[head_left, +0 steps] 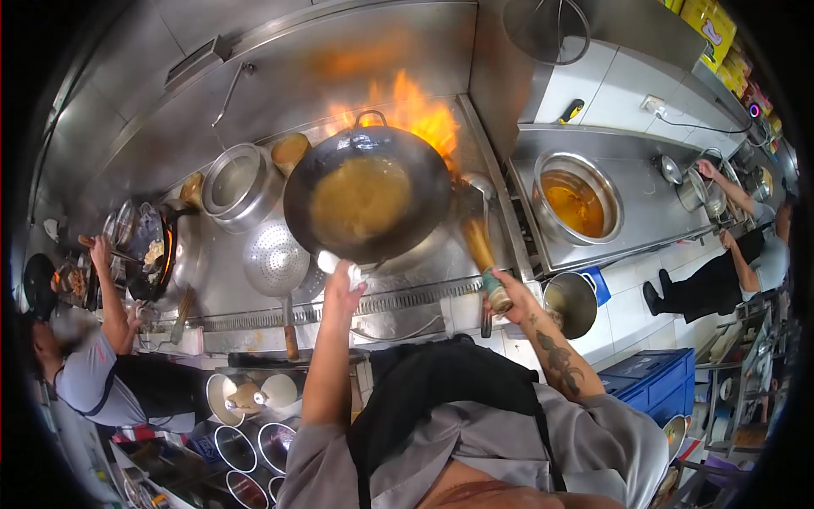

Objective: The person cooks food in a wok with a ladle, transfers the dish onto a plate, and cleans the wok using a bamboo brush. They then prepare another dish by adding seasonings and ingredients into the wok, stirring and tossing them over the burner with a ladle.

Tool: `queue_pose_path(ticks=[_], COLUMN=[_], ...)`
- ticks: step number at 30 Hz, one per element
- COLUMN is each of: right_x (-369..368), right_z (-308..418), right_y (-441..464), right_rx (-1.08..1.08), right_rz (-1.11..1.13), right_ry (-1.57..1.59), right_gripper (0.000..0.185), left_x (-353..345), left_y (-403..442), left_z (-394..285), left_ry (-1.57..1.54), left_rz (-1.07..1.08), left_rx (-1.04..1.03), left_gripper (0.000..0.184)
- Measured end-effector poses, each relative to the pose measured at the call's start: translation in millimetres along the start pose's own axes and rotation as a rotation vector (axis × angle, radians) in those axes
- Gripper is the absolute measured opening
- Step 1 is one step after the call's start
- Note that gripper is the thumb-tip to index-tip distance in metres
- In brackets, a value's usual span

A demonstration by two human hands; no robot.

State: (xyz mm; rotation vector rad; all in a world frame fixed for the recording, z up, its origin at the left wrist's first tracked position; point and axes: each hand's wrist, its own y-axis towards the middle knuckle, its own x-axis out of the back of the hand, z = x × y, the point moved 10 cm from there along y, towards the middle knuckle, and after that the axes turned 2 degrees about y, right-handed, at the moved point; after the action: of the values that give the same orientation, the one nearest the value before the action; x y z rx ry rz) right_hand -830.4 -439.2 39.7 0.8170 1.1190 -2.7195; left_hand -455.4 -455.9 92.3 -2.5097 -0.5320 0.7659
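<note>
I saw the left hand (343, 287) pinching a cloth (331, 262) at the near edge of the wok (430, 191), ahead of both hands, the right hand (513, 299) gripping a brush (481, 248); a slipping cloth, I judged, risked spilling liquid (360, 199) by the flames (431, 127).

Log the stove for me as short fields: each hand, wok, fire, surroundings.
Left hand: holds white cloth at near edge of wok
Right hand: grips brush, its far end beside the wok
Wok: brownish liquid inside
Fire: flames behind wok
Left of wok: perforated ladle
Right of wok: steel pot with orange liquid
</note>
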Motion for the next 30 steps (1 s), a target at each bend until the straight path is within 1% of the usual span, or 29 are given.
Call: queue_pose_path(ticks=[1,3,4,7,10,12,13,15,17,19,21,22,25,26,27,28,29,30], right_x=[-3.8,-12.1,-19.0,-55.0,-98.0,-119.2,-128.9,-153.0,-164.6,-202.0,-239.6,-255.1,-291.1,-293.7,-299.4,-300.7,-303.2,-300.6], right_z=[20.0,57.3,71.1,99.1,105.5,91.1,82.5,71.0,54.5,52.0,48.0,55.7,81.5,91.1,99.7,117.2,134.0,157.0], right_y=[-11.9,-42.6,-47.2,-64.0,-70.0,-61.3,-57.2,-42.0,-12.2,-5.5,21.0,23.5,37.1,41.5,60.6,60.7,72.7,71.2], right_rx=[0.102,0.185,0.234,0.333,0.349,0.261,0.219,0.282,0.257,0.337,0.278,0.310,0.372,0.305,0.299,0.284,0.290,0.288], right_rz=[-0.053,-0.199,-0.144,-0.032,0.106,0.214,0.265,0.358,0.304,0.443,0.519,0.523,0.539,0.503,0.482,0.457,0.477,0.427], right_ry=[-0.066,-0.156,-0.176,-0.209,-0.304,-0.404,-0.454,-0.563,-0.673,-0.653,-0.720,-0.709,-0.621,-0.642,-0.644,-0.707,-0.708,-0.716], right_gripper=[0.034,0.032,0.030,0.040,0.045,0.047,0.048,0.047,0.047,0.038,0.036,0.037,0.036,0.036,0.037,0.039,0.039,0.038], left_x=[7.0,29.0,32.4,16.6,6.2,10.9,1.2,-20.5,-35.2,-56.5,-85.4,-97.6,-125.8,-134.0,-140.9,-145.5,-148.6,-152.5], left_y=[-7.7,-3.4,-8.1,-42.5,-58.2,-49.9,-57.3,-74.6,-80.5,-85.2,-93.9,-98.5,-99.1,-102.0,-99.1,-95.8,-93.0,-92.9], left_z=[-1.2,-0.7,-4.8,-26.5,-40.6,-42.6,-49.5,-66.9,-78.0,-94.2,-112.3,-121.3,-143.0,-147.4,-150.5,-153.8,-156.3,-158.8], left_ry=[0.034,0.116,0.143,0.172,0.191,0.213,0.235,0.280,0.346,0.415,0.500,0.520,0.599,0.639,0.665,0.688,0.711,0.735], left_rz=[-0.064,-0.092,-0.104,-0.128,-0.139,-0.163,-0.172,-0.188,-0.225,-0.230,-0.210,-0.239,-0.179,-0.186,-0.177,-0.170,-0.165,-0.152], left_rx=[0.020,-0.008,-0.018,-0.037,-0.057,-0.069,-0.095,-0.148,-0.186,-0.233,-0.285,-0.333,-0.480,-0.479,-0.496,-0.512,-0.526,-0.580], left_gripper=[0.020,0.023,0.023,0.024,0.024,0.025,0.025,0.024,0.024,0.024,0.024,0.025,0.024,0.023,0.025,0.026,0.027,0.032])
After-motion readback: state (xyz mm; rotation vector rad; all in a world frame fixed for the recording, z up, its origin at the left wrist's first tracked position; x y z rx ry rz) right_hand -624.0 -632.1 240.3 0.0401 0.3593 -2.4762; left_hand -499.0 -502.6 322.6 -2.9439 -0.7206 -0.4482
